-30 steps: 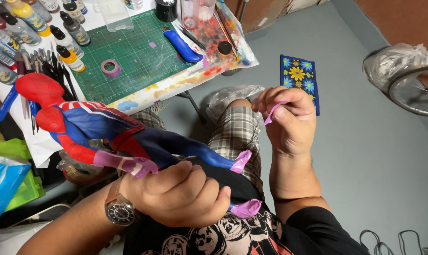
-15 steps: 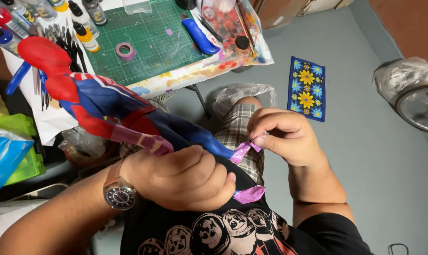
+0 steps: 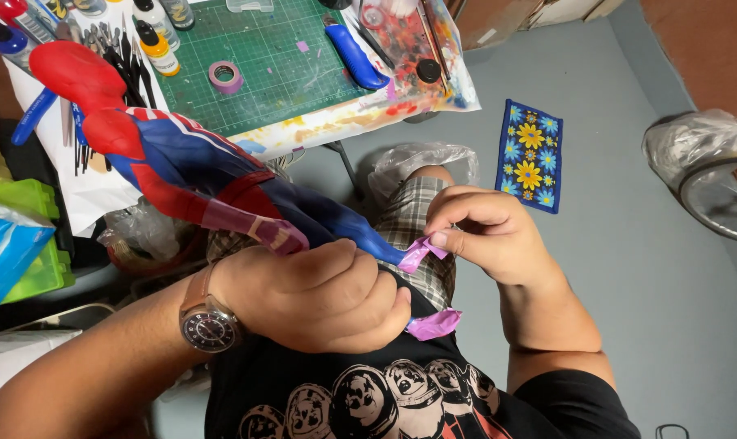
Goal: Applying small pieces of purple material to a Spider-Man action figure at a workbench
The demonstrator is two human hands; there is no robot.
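The figure (image 3: 181,162) gripped in the left hand (image 3: 320,297) is red on head and shoulder and deep blue along body and legs, with red bands and purple tape (image 3: 421,252) wrapped at its ends, one purple scrap pinched in the right hand (image 3: 486,232) and another (image 3: 433,325) showing just below the left fist. Beneath both hands lie green-and-tan plaid shorts (image 3: 413,228) and a black shirt (image 3: 344,398) printed with pale helmeted figures. Beyond the grip sit a green gridded cutting mat (image 3: 263,57) with a purple tape roll (image 3: 224,77), and right of the right hand a dark blue cloth (image 3: 531,154) patterned with yellow and blue flowers on the grey floor (image 3: 629,268).
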